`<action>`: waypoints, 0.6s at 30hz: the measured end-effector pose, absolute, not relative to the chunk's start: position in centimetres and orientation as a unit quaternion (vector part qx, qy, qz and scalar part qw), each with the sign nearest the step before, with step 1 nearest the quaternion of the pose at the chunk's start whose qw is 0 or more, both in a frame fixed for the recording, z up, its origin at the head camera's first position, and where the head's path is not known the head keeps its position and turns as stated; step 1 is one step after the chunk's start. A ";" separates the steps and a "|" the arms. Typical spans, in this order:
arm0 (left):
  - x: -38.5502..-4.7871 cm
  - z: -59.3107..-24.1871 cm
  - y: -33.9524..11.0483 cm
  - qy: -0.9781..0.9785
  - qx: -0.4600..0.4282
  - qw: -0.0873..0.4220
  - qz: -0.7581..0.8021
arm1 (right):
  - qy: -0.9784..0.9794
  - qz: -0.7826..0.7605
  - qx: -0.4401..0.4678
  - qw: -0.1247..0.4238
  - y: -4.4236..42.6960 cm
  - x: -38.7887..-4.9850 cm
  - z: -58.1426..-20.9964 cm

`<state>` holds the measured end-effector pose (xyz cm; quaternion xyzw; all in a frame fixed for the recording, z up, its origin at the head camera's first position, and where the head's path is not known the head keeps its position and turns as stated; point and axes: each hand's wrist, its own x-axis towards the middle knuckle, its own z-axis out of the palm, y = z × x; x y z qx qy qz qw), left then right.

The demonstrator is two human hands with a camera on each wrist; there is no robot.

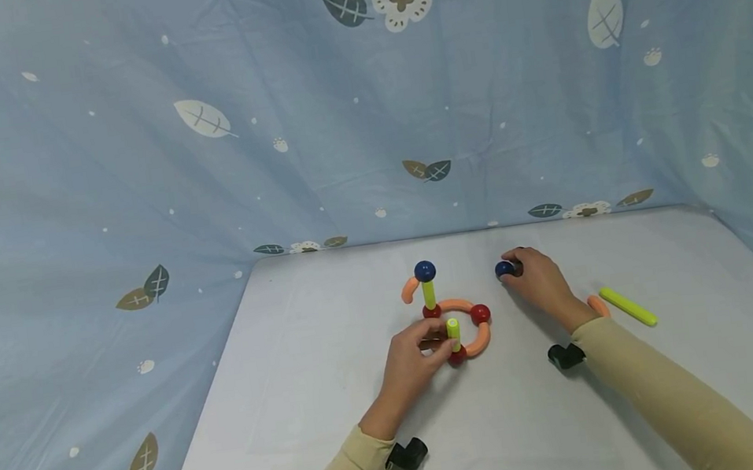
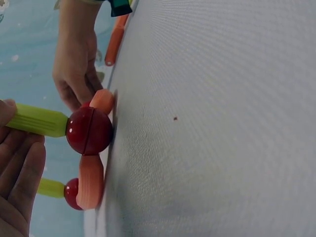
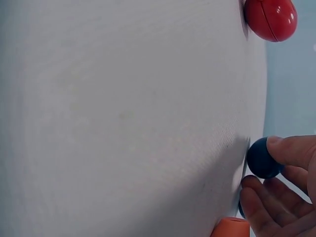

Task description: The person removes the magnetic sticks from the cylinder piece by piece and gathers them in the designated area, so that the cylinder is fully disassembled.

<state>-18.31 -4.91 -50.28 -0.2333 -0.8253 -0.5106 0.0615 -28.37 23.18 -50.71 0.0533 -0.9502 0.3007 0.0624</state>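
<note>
My left hand (image 1: 415, 357) pinches an upright yellow-green rod (image 1: 454, 332) between thumb and fingers. That rod stands on a red ball (image 2: 90, 131), part of a ring of curved orange pieces (image 1: 479, 340) and red balls on the table. A second yellow-green rod (image 1: 429, 294) rises from the ring's far left, topped by a blue ball (image 1: 425, 271). To the right, my right hand (image 1: 541, 281) holds another blue ball (image 3: 264, 158) between thumb and fingers, low at the tabletop. A further dark blue round thing (image 3: 241, 209) is mostly hidden behind its fingers.
A loose curved orange piece (image 1: 410, 290) is at the ring's far left. Beyond my right wrist are another orange piece (image 1: 598, 306) and a long yellow-green rod (image 1: 628, 306). The white table (image 1: 299, 404) meets a blue patterned cloth (image 1: 306, 133) at the back.
</note>
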 end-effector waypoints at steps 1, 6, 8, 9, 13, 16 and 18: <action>-18.3 -50.3 -4.9 -0.826 -0.233 0.062 -0.510 | -0.950 0.303 0.052 0.062 23.2 -28.3 -50.7; -18.3 -50.2 -4.8 -0.828 -0.229 0.062 -0.509 | -0.947 0.312 0.050 0.059 23.2 -28.0 -50.5; -18.3 -50.2 -4.8 -0.827 -0.229 0.061 -0.510 | -0.946 0.316 0.051 0.059 23.2 -27.7 -50.4; -18.3 -50.2 -4.8 -0.828 -0.228 0.060 -0.509 | -0.945 0.317 0.051 0.059 23.2 -27.6 -50.4; -18.3 -50.3 -4.8 -0.827 -0.229 0.059 -0.510 | -0.943 0.323 0.053 0.059 23.5 -26.8 -50.3; -18.3 -50.3 -4.8 -0.826 -0.231 0.061 -0.510 | -0.940 0.329 0.059 0.071 23.7 -26.2 -50.1; -18.3 -50.3 -4.8 -0.826 -0.232 0.061 -0.509 | -0.938 0.330 0.063 0.080 23.8 -25.7 -49.9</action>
